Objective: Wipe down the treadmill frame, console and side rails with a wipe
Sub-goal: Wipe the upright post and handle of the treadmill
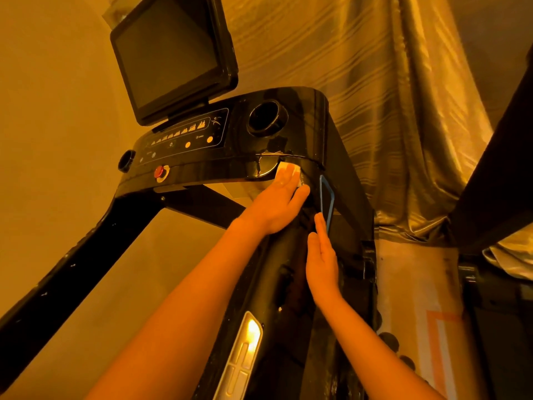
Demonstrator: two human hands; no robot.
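- Wipe (288, 176): white, folded small, lying under the fingertips of the left hand (274, 206) at the corner where the console (202, 168) meets the right side rail (277, 284).
- Left hand: fingers look straight and flat, pressing the wipe onto the glossy black surface; no curl round it visible.
- Right hand (321, 267): flat and empty, fingers straight, resting along the same rail just behind the left hand, fingertips beside a blue trim strip (327, 197).
- Governing relation: the rail's long axis runs from the wipe back toward the person, passing under both hands. The console lies ahead and to the left of the left hand, which is the nearer.
- Judgement: the rail stroke would draw the wipe backward, toward a silver plate (245, 350). The right hand sits in that path.
- Surface: black and reflective, with pale specks and a chipped-looking edge just ahead of the wipe.
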